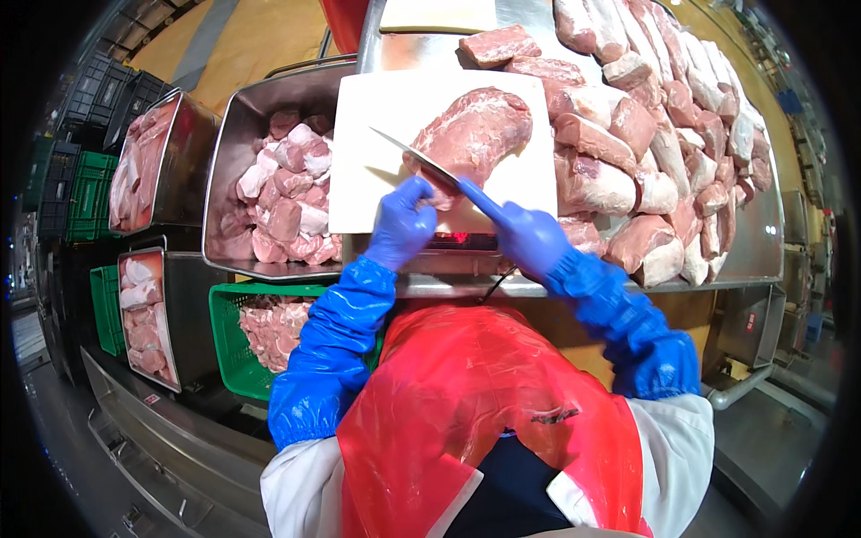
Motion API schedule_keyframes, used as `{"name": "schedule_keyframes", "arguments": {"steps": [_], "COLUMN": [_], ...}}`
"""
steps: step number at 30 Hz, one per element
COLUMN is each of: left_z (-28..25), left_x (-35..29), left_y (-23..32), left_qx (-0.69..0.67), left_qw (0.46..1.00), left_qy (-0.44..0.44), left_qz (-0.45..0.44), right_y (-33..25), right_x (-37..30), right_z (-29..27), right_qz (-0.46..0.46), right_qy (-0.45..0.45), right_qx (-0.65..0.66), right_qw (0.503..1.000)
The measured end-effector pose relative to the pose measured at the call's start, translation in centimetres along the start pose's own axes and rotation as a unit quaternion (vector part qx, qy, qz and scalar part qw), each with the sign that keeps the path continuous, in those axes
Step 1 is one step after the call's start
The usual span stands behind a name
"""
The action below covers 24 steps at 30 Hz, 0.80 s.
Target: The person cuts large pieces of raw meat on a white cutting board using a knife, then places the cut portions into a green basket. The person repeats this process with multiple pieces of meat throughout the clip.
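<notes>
A large piece of raw pork (475, 130) lies on the white cutting board (368, 108) in front of me. My right hand (531, 235), in a blue glove, is closed round a knife (421, 160), its index finger stretched along the blade. The blade points to the far left and lies across the near end of the pork. My left hand (399, 224), also gloved in blue, has its fingers curled against the pork's near left end, close to the blade. The knife's handle is hidden inside my right hand.
Many pork pieces (664, 143) cover the steel table on the right. Left of the board stands a steel tub (215, 197) of cut chunks. A green crate (229, 350) with meat is below it. A small red lit display (456, 238) shows under the board's near edge.
</notes>
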State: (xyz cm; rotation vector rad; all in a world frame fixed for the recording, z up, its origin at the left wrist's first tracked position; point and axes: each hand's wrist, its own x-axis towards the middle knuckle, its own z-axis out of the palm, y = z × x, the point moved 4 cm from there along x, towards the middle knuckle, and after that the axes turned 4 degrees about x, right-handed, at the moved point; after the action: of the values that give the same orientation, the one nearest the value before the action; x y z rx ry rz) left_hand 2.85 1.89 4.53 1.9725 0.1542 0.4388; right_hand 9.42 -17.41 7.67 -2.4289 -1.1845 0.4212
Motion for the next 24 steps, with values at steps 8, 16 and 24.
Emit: {"name": "schedule_keyframes", "arguments": {"steps": [8, 16, 24], "left_z": [-5.1, -2.3, -2.1], "left_x": [2.1, 1.4, 0.9], "left_y": [-1.8, -0.8, -3.1], "left_qx": [0.025, 0.249, 0.364], "left_qw": [0.998, 0.957, 0.918], "left_qy": [-0.046, -0.031, -0.04], "left_qz": [-0.024, 0.145, 0.153], "right_y": [-2.7, -5.1, -7.0], "right_x": [-8.2, 11.7, -4.0], "right_z": [-8.6, -1.5, -2.7], "right_qz": [0.118, 0.163, 0.16], "right_qy": [-0.1, 0.126, -0.107], "right_qx": [0.066, 0.214, -0.064], "right_qw": [0.986, 0.955, 0.979]}}
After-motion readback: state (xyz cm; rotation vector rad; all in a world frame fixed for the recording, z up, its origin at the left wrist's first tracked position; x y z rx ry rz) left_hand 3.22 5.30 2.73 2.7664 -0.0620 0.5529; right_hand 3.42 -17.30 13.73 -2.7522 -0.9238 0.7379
